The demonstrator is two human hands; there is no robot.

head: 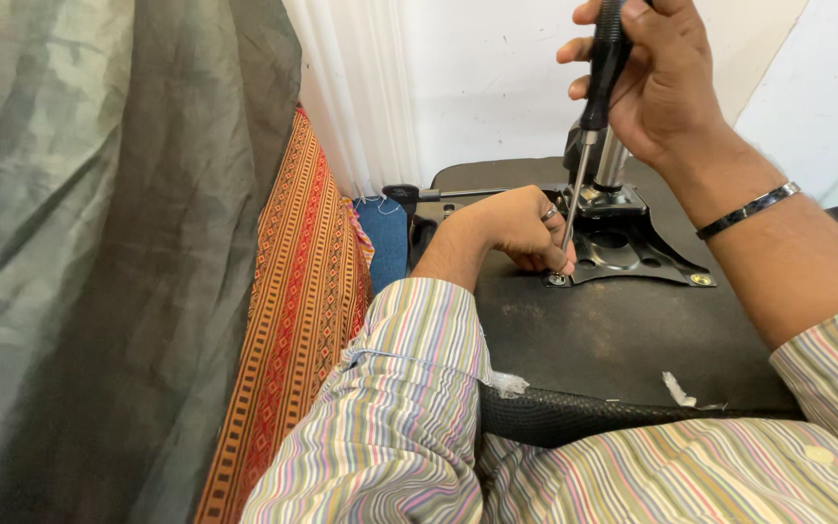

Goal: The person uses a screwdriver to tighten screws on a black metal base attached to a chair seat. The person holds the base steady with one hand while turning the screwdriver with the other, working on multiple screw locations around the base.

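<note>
Head view | right hand wrapped tight round black screwdriver, tip down at metal plate corner | left hand curled, pinching shaft beside plate

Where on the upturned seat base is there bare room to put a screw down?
Bare black seat underside lies between the black metal mounting plate and the mesh-covered front edge. Crowded at the plate's near-left corner: left hand, black-handled screwdriver, right hand.
</note>
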